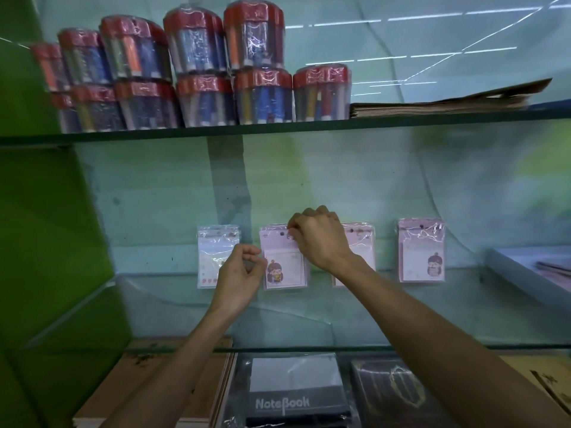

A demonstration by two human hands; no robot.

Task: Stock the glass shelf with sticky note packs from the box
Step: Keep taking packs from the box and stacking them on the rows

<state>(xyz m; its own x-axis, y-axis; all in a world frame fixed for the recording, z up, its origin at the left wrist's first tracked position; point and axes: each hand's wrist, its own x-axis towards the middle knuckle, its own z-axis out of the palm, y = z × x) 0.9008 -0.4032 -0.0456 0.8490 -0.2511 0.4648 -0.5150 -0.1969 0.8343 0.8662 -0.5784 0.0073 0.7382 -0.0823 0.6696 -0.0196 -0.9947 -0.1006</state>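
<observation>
Upright against the back wall, pink sticky note pack (284, 261), right grip (318, 236) pinching its top, left grip (239, 270) curled beside, empty.

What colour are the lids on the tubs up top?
Red, on the marker tubs, clearest in the head view.

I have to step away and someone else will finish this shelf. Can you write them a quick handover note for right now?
Right hand: pinches the top of the second pack, standing it against the back wall.
Left hand: fingers curled at that pack's left edge; contact unclear.
Done: four packs stand in a row on the glass shelf, counting this one.
Left: let go of this pack and add more. The box is not in view.
</observation>
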